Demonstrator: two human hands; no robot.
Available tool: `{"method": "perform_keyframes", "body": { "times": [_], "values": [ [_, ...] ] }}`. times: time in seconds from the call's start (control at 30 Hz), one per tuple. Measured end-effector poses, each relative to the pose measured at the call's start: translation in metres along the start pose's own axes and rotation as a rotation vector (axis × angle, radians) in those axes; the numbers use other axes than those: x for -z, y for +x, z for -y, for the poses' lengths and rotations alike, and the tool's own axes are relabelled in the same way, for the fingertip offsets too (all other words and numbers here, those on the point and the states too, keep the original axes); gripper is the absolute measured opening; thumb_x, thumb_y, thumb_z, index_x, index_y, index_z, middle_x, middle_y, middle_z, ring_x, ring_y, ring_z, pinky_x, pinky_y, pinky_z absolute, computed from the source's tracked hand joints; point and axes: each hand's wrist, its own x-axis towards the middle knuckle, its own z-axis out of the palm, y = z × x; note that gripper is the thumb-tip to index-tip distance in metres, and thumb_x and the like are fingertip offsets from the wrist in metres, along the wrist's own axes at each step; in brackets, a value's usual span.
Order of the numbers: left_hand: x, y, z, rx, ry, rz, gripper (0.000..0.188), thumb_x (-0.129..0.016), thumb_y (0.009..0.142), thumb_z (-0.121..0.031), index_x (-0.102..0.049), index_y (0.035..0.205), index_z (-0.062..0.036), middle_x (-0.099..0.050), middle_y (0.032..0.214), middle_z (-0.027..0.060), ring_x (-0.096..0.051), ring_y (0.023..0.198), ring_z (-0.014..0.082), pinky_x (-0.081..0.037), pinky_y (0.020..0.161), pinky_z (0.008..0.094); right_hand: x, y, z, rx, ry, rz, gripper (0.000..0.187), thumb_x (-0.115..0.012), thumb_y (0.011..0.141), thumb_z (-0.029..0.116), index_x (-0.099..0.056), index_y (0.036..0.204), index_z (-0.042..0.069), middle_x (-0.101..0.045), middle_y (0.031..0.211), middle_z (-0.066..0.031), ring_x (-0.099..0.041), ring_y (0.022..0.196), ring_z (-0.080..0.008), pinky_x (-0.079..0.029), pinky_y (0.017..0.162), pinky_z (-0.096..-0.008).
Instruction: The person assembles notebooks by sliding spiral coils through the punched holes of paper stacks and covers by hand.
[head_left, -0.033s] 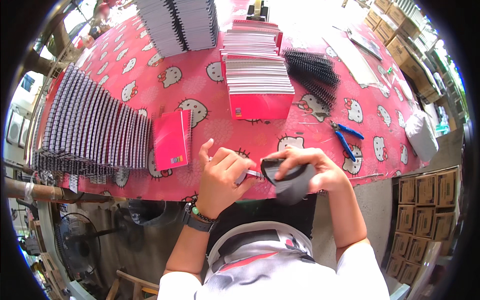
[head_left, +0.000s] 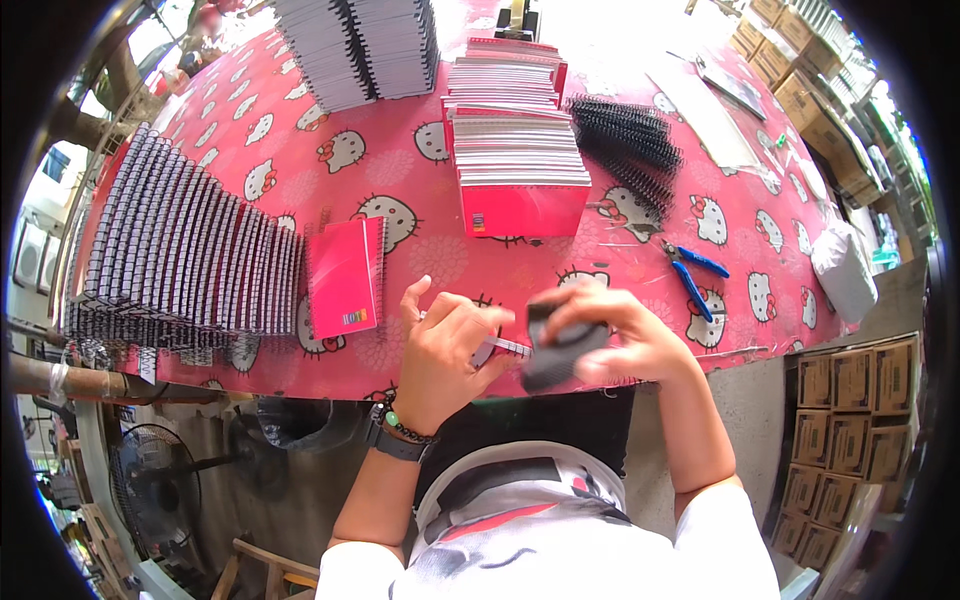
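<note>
The left hand (head_left: 445, 338) kept its grip clamped on a strip (head_left: 515, 347), apparently steadying it; the right hand (head_left: 636, 338) clasped a blurred dark object (head_left: 548, 370), pliers (head_left: 691, 288) lying handily near

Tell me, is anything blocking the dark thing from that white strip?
Nothing visible does: the dark thing in the right hand is right beside the end of the white strip poking from the left hand. Blur hides whether they touch.
</note>
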Motion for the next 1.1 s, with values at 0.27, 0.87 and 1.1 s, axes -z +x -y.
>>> {"method": "perform_keyframes", "body": {
  "times": [0.27,0.87,1.1],
  "values": [
    [-0.030,-0.031,0.023,0.492,-0.944,-0.143,0.058,-0.087,0.063,-0.010,-0.045,0.104,-0.0071,-0.050,0.091,0.0046,-0.052,0.087,0.0123,-0.045,0.081,0.0278,-0.004,0.016,-0.008,-0.237,-0.210,-0.018,0.046,-0.070,0.074,0.041,-0.067,0.098,0.002,-0.064,0.108,-0.0114,-0.054,0.112,-0.0252,-0.038,0.096,-0.0406],
    [-0.030,-0.027,0.025,0.423,-0.849,-0.115,0.052,-0.085,0.067,-0.012,-0.041,0.092,-0.0101,-0.051,0.088,0.0028,-0.054,0.086,0.0129,-0.046,0.075,0.0278,-0.021,0.042,0.000,0.071,0.339,0.030,0.041,-0.069,0.078,0.041,-0.067,0.097,0.005,-0.061,0.092,-0.0114,-0.053,0.095,-0.0243,-0.041,0.085,-0.0368],
    [-0.025,-0.027,0.023,0.364,-0.792,-0.090,0.031,-0.067,0.085,-0.007,-0.042,0.103,-0.0079,-0.044,0.098,0.0033,-0.047,0.094,0.0135,-0.038,0.089,0.0288,-0.007,0.022,-0.008,-0.105,-0.424,-0.291,0.047,-0.076,0.070,0.040,-0.065,0.100,0.006,-0.057,0.119,-0.0179,-0.048,0.113,-0.0335,-0.039,0.097,-0.0399]
  ]
}}
